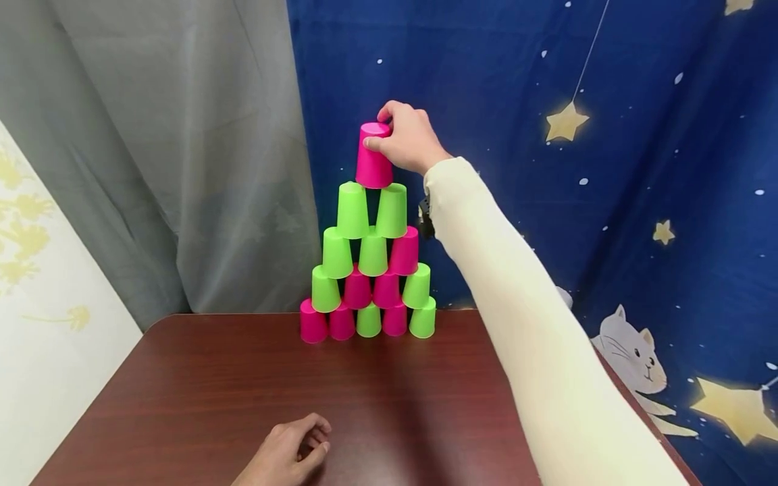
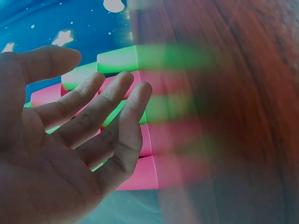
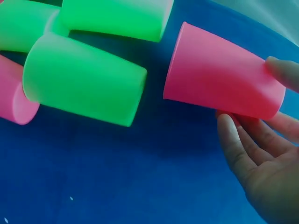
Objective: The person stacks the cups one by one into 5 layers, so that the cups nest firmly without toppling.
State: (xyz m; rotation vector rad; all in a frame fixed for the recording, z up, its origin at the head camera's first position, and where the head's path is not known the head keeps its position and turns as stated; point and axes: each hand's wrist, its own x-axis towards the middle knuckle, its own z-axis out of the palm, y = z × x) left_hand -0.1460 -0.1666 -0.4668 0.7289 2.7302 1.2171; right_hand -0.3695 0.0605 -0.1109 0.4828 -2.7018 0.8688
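Note:
My right hand point(image 1: 415, 140) holds an upside-down pink cup point(image 1: 373, 162) between thumb and fingers at the peak of a cup pyramid. In the right wrist view a small gap shows between that cup's rim and the two green cups point(image 1: 352, 210) point(image 3: 86, 79) below. Under them the pyramid widens row by row, pink and green cups mixed, down to a bottom row with a pink cup point(image 1: 313, 322) at its left end. My left hand point(image 1: 286, 451) is low over the table's near part, fingers loosely bent, holding nothing.
The pyramid stands near the back edge of a dark red-brown wooden table point(image 1: 243, 378). Close behind it hang a grey curtain point(image 1: 237, 169) and a blue curtain point(image 1: 498, 81) with stars. A pale wall point(image 1: 48, 324) borders the table's left side.

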